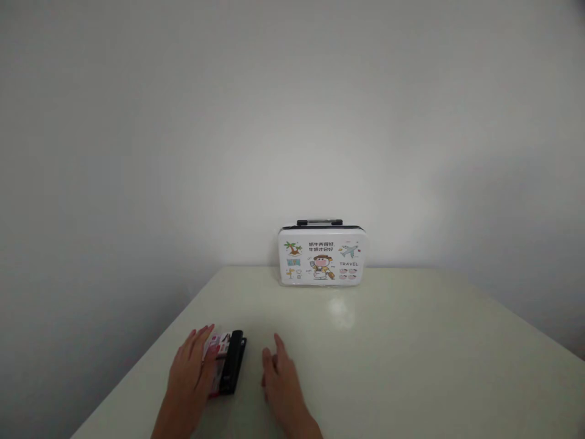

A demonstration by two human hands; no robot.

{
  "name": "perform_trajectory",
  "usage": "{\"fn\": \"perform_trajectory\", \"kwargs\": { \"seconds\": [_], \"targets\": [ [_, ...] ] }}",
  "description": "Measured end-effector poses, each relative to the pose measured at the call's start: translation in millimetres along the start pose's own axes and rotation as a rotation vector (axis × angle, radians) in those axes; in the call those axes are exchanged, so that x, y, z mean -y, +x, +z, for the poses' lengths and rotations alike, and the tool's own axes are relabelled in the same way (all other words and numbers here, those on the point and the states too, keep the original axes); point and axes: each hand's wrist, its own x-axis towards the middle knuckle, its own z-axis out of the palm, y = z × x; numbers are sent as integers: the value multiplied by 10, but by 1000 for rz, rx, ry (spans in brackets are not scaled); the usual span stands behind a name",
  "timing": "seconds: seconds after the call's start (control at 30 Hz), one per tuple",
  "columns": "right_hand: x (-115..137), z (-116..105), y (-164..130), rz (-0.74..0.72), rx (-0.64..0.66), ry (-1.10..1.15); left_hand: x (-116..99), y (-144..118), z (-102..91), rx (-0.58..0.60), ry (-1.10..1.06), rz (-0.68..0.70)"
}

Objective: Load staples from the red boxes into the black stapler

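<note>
My left hand [189, 372] lies over a small pink and white printed pack [223, 343], its fingers stretched along the left side and its thumb across the top. Much of the pack is hidden under the hand. Against the pack's right side is a black stapler [233, 363], pointing away from me. My right hand [281, 375] is a little to the right of the stapler, apart from it. Its index finger points forward, the thumb stands off to the left, and the other fingers are partly curled. Nothing shows in it.
A white case [320, 257] with cartoon prints and a dark top handle stands upright at the back of the pale glossy table [411, 353]. Behind it rises a plain wall [292, 122]. The table's left edge runs close beside my left arm.
</note>
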Motion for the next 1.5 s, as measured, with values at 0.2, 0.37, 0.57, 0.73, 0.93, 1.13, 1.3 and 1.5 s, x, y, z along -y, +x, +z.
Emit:
{"fn": "perform_trajectory", "kwargs": {
  "seconds": [0.2, 0.37, 0.57, 0.73, 0.93, 1.13, 1.3, 1.5],
  "targets": [
    [-519, -1059, -688, -67, -306, -378, -1284, -462, 564, 265, -88, 232],
    [-632, -1349, -955, -17, -190, -725, -1562, -809, 1141, 294, 35, 339],
    [-537, -1257, -919, 41, -140, -938, -1540, -825, 1131, 292, 126, 336],
    [-541, -1285, -932, 39, -107, -1057, -1542, -830, 1106, 289, 151, 341],
    [-625, -1289, -939, 0, -121, -1084, -1525, -811, 1097, 284, 149, 358],
    [-656, -1302, -948, -60, -140, -1058, -1533, -811, 1087, 265, 166, 366],
    [-657, -1334, -974, -98, -109, -1048, -1516, -817, 1113, 249, 181, 385],
    [-682, -1339, -964, -104, -113, -1052, -1521, -817, 1127, 259, 207, 383]
  ]
}}
